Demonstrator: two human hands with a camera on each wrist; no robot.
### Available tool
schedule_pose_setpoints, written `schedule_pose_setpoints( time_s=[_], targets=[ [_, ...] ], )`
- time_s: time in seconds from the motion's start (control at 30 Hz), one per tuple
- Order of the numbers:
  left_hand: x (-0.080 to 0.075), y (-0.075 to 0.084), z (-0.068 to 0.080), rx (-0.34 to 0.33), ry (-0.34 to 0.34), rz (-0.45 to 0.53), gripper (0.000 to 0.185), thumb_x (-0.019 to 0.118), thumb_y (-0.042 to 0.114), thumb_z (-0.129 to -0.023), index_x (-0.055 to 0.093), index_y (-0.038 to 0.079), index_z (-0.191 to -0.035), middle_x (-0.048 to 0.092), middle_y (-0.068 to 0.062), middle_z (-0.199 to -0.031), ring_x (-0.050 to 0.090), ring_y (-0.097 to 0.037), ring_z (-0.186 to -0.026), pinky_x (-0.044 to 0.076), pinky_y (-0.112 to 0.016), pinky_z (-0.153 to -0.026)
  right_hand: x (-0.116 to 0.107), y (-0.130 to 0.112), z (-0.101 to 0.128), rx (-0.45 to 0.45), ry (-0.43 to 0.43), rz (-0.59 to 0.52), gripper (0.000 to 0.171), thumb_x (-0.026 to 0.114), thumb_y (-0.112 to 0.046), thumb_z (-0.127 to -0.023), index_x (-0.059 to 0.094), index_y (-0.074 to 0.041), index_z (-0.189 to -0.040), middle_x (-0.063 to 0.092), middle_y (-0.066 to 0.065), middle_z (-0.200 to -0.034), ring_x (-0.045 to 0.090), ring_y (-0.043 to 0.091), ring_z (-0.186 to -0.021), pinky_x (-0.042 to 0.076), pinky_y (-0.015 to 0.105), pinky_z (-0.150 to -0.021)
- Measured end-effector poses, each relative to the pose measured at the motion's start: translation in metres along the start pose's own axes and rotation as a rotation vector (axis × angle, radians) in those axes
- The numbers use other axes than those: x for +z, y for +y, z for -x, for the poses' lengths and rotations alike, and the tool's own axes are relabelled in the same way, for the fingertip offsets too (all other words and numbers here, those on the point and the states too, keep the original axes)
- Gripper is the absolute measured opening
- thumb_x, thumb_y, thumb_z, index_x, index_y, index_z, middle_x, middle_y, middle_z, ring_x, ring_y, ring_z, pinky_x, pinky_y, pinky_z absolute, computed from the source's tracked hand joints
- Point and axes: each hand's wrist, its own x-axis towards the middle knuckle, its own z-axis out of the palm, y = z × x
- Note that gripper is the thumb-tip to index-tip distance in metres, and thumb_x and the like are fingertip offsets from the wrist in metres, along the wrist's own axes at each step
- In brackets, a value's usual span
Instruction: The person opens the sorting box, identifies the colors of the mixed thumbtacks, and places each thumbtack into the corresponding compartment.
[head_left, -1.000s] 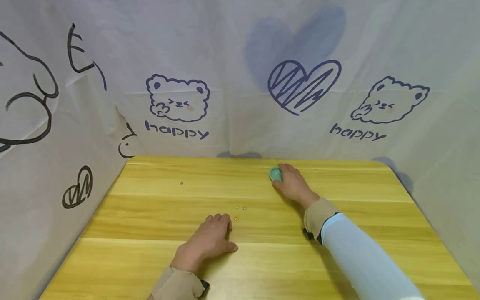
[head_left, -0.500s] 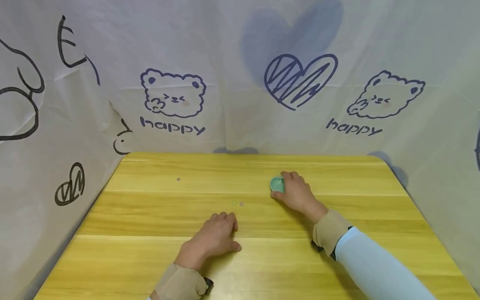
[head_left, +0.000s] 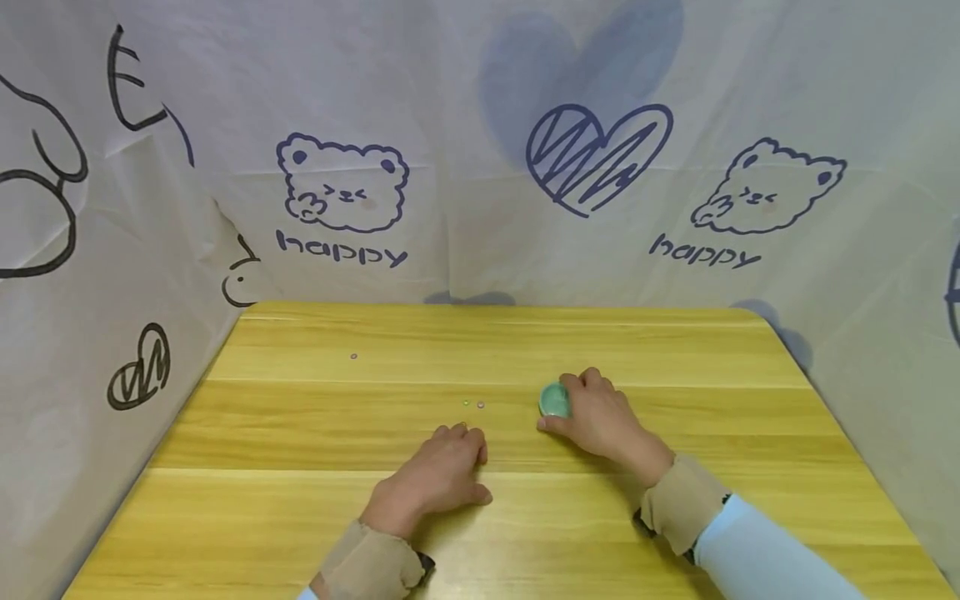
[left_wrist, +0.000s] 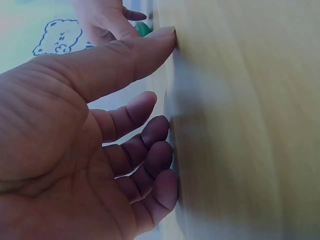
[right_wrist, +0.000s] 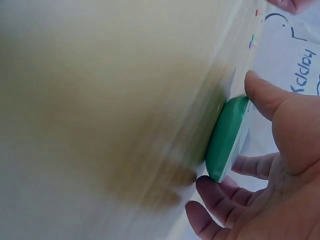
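A small round green dish (head_left: 554,401) stands on the wooden table. My right hand (head_left: 603,417) holds it by the rim, thumb on one side and fingers on the other; the right wrist view shows the green dish (right_wrist: 229,137) between thumb and fingertips. My left hand (head_left: 435,472) rests with loosely bent fingers on the tabletop and holds nothing. Just beyond its fingertips lies a yellow bead (head_left: 463,424), partly hidden. A green bead (head_left: 466,403) and a pink bead (head_left: 481,405) lie between the hands, toward the back.
Another small pinkish bead (head_left: 354,357) lies far back on the left of the table (head_left: 285,433). White cloth walls (head_left: 480,225) with drawn bears and hearts enclose the back and sides of the table.
My right hand has slid the green dish from near the back edge toward me. The left hand has moved slightly right in view. The head view has shifted a little.
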Motion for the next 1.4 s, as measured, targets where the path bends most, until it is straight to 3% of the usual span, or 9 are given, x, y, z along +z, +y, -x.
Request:
schedule_pose_setpoints(
  time_s=[0.23,0.43,0.73,0.93,1.13,1.4],
  targets=[
    [0.001,0.004,-0.005,0.01,-0.003,-0.013,0.039,0.09,0.029,-0.08,0.062,0.016,-0.103,0.055,0.003,-0.098,0.049,-0.02,-0.093,0.047,-0.037,-0.086,0.007,-0.006,0.02,-0.022,0.022,-0.003,0.085,0.077,-0.06,-0.091,0.054,0.001,-0.146,0.057,0.024,-0.126,0.06,0.034,-0.099,0.052,0.055,-0.088],
    [0.001,0.008,-0.012,0.034,-0.026,-0.014,0.041,0.089,0.031,-0.084,0.064,0.014,-0.112,0.06,0.001,-0.106,0.054,-0.019,-0.1,0.052,-0.038,-0.093,0.012,-0.012,0.031,-0.06,0.011,-0.044,0.085,0.08,-0.057,-0.089,0.054,-0.003,-0.148,0.057,0.02,-0.128,0.06,0.029,-0.1,0.053,0.052,-0.089],
    [0.008,0.016,-0.027,0.065,0.011,-0.046,0.069,0.088,0.031,-0.086,0.056,0.005,-0.142,0.061,-0.01,-0.126,0.06,-0.03,-0.12,0.05,-0.046,-0.11,0.012,-0.016,0.042,-0.151,-0.036,-0.156,0.082,0.088,-0.039,-0.086,0.052,-0.006,-0.152,0.056,0.018,-0.142,0.06,0.033,-0.12,0.052,0.055,-0.1],
    [0.013,0.022,-0.035,0.087,0.019,-0.047,0.081,0.089,0.032,-0.086,0.049,0.006,-0.152,0.059,-0.011,-0.131,0.058,-0.027,-0.121,0.052,-0.042,-0.106,0.009,-0.008,0.05,-0.168,-0.07,-0.269,0.072,0.088,-0.02,-0.088,0.054,-0.006,-0.15,0.057,0.016,-0.149,0.057,0.036,-0.135,0.048,0.056,-0.111],
    [0.013,0.022,-0.037,0.109,0.005,-0.031,0.085,0.089,0.031,-0.087,0.046,0.005,-0.155,0.058,-0.012,-0.138,0.058,-0.028,-0.126,0.05,-0.043,-0.11,0.011,-0.005,0.052,-0.198,-0.046,-0.324,0.054,0.088,-0.024,-0.088,0.065,-0.011,-0.136,0.065,0.007,-0.139,0.062,0.028,-0.129,0.051,0.053,-0.108],
    [0.013,0.02,-0.04,0.135,0.013,-0.008,0.081,0.087,0.032,-0.089,0.047,0.008,-0.156,0.059,-0.011,-0.141,0.059,-0.029,-0.125,0.052,-0.045,-0.107,0.015,-0.005,0.049,-0.225,-0.012,-0.282,0.052,0.089,-0.027,-0.087,0.068,-0.012,-0.131,0.068,0.006,-0.135,0.065,0.027,-0.126,0.053,0.05,-0.106]
  ],
)
